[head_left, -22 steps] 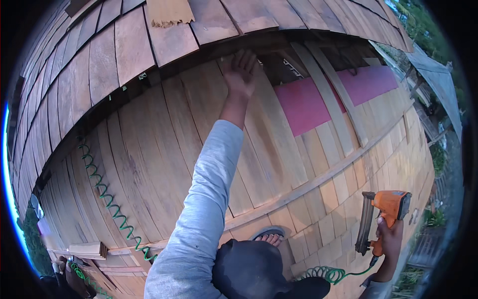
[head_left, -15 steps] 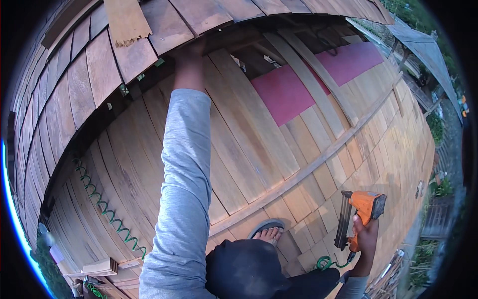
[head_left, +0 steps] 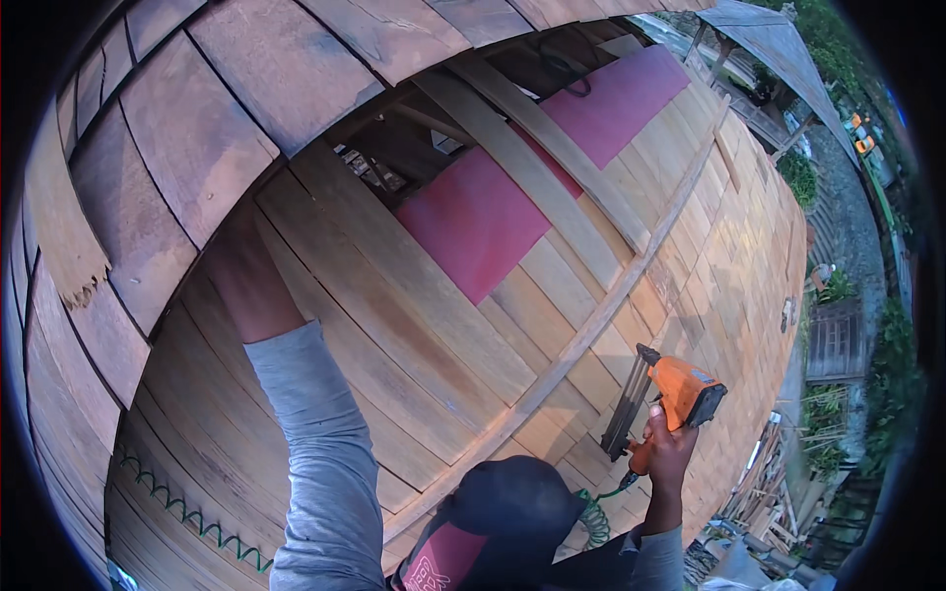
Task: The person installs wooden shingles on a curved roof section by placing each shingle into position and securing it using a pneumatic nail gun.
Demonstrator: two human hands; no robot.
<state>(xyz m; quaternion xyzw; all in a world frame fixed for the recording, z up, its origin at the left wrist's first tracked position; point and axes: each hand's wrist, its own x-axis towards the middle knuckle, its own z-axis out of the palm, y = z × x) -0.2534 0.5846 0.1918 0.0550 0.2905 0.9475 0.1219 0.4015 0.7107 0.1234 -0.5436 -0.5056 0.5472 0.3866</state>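
Observation:
My left hand (head_left: 242, 274) reaches up under the lower edge of the overhanging wooden shingles (head_left: 227, 128). Its fingers are hidden there, so what they touch cannot be seen. Below the wrist, a grey sleeve covers the forearm. On the right, my right hand (head_left: 670, 449) is closed around the handle of an orange nail gun (head_left: 682, 388) with a long dark magazine. The gun is held above the lower shingles, its dark nose pointing up and to the left. A coiled green air hose (head_left: 595, 520) runs from the handle's base.
A long wooden batten (head_left: 562, 366) crosses the shingled slope. Loose boards (head_left: 522, 167) lie over pink sheeting (head_left: 475, 229), beside an opening in the roof. Another green coiled hose (head_left: 187, 514) lies at lower left. Beyond the right edge, the ground (head_left: 833, 266) drops well below.
The view has turned and come nearer the overhanging shingles. My left hand now appears farther left and lower, still under their edge. The nail gun remains in my right hand; the sandalled foot is hidden.

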